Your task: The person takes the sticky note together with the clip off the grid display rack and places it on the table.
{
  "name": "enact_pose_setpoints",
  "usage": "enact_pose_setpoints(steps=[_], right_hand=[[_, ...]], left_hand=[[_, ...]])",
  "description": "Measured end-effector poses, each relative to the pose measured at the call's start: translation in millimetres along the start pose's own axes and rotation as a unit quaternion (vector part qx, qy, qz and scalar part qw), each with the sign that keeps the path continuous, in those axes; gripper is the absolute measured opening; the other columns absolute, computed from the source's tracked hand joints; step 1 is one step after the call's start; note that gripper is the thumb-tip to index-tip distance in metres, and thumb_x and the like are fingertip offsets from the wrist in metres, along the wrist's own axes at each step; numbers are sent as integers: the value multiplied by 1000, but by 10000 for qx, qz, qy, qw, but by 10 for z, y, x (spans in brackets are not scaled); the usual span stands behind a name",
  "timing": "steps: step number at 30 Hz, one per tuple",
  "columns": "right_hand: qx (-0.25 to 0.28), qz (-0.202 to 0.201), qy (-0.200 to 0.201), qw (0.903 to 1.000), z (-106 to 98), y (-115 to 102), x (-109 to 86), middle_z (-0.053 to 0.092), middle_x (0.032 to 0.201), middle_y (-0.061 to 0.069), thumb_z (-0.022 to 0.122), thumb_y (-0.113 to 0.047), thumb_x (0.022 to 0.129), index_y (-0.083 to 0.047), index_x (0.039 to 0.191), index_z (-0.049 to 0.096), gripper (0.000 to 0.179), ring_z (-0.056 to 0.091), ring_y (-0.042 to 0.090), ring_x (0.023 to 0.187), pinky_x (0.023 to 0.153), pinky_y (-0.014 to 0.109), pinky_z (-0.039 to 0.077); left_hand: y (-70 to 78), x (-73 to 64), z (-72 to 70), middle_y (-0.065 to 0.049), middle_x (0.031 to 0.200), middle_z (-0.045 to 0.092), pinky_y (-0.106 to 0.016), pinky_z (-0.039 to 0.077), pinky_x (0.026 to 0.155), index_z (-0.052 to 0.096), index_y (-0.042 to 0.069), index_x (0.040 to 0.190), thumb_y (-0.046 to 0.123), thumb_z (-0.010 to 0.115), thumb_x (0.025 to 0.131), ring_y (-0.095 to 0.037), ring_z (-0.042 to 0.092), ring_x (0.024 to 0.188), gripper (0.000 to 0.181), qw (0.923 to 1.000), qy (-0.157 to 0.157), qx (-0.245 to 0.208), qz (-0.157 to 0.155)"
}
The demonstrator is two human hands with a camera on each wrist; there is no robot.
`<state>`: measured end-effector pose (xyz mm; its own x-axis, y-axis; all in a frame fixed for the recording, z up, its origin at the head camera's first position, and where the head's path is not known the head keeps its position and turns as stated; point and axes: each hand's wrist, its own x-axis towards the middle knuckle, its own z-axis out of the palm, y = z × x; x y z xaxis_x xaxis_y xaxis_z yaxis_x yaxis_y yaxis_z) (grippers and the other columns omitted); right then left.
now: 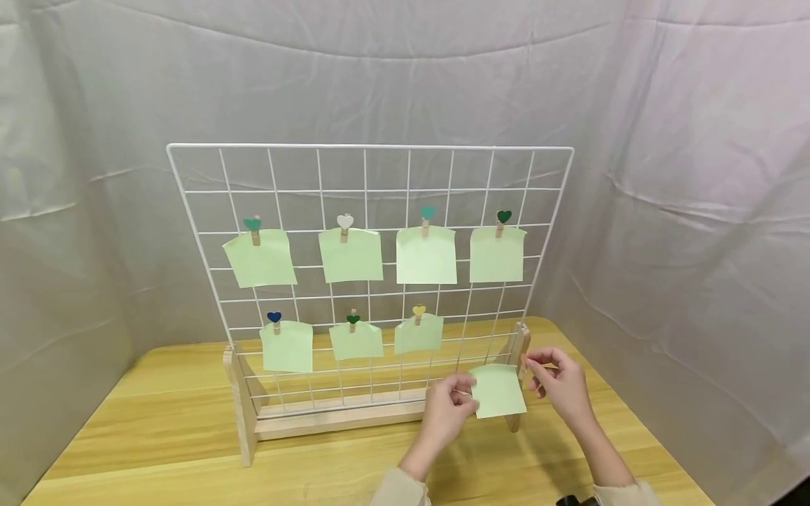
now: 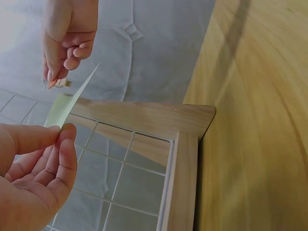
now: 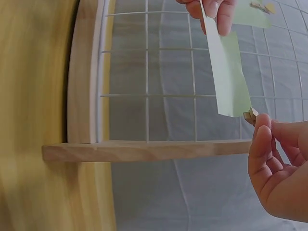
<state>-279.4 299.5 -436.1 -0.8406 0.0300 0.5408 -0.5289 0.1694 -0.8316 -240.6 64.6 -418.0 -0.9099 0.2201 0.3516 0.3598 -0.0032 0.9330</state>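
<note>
While our L hand [image 1: 448,409] pinches the green sheet [image 1: 498,393] by its L edge — in front of the wire grid [image 1: 370,147], lower R — our R hand [image 1: 560,383] pinches a small clip [image 3: 249,117] near the sheet's top R corner; contact unclear. We rate the sheet v. light, flexible, easily creased: hold edges only, min. pressure.
</note>
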Motion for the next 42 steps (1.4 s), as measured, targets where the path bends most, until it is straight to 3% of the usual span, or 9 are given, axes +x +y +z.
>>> enact_pose_setpoints(steps=[2,6,10,15,26,32,37,40,42], right_hand=[[-78,99,24,9999,55,-181,-61,63,84,12,60,-7,85,3,95,59,13,55,16,49,38,23,42],[-244,236,175,9993,-123,399,-81,62,86,10,62,-12,84,-4,98,60,16,56,16,49,37,25,43],[-799,630,467,9937,-278,928,-111,62,89,10,64,-24,82,-8,99,59,23,58,22,50,37,30,45],[-771,897,544,9915,-335,1074,-176,61,89,13,65,-28,81,-8,99,58,28,57,25,50,37,33,45],[-760,1604,626,9821,-314,956,-320,60,91,11,69,-33,76,-9,96,59,32,57,26,52,40,34,47],[-836,1751,526,9796,-327,884,-395,59,91,10,67,-30,79,-8,98,59,30,58,25,53,41,33,47],[-531,1517,38,9870,-259,396,-460,60,87,9,62,-19,85,-2,99,58,23,57,19,52,42,27,47],[-248,1445,-113,9891,-178,51,-491,59,83,9,62,-12,84,2,95,59,18,56,18,51,41,27,46],[-329,1487,-82,9883,-139,-65,-516,59,80,7,61,-11,84,2,93,59,15,56,16,50,41,27,46]], left_hand=[[-4,-16,7,-4,85,58,-17,46,57,61,-3,94,-11,63,73,-5,54,63,23,10000,9,-6,-21],[-28,-44,13,-5,86,58,-19,47,57,61,-4,95,-11,63,73,-8,55,62,23,10000,25,-9,32],[-59,-61,25,-4,85,57,-18,46,57,60,-4,95,-10,63,73,-7,54,62,23,10000,-6,-4,-44],[-111,-87,56,-5,87,58,-17,46,58,60,-4,93,-11,64,72,-5,54,62,23,9999,-26,-7,-113],[-178,-168,101,-7,85,59,-17,46,56,60,-7,93,-12,64,71,-12,56,63,23,9996,-115,69,-234],[-223,-179,133,-2,81,56,-17,46,57,60,-7,91,-15,63,68,-5,52,61,24,9993,-156,-91,-334],[-250,-185,155,-1,80,54,-17,46,56,60,-7,90,-16,62,67,-3,50,61,25,9987,-223,-160,-420],[-266,-193,164,-1,81,54,-17,47,55,60,-7,90,-16,62,66,-3,50,60,25,9989,-236,-103,-390],[-275,-202,169,-1,81,54,-17,47,55,60,-7,90,-16,63,66,-3,50,61,25,9989,-244,-94,-392]])
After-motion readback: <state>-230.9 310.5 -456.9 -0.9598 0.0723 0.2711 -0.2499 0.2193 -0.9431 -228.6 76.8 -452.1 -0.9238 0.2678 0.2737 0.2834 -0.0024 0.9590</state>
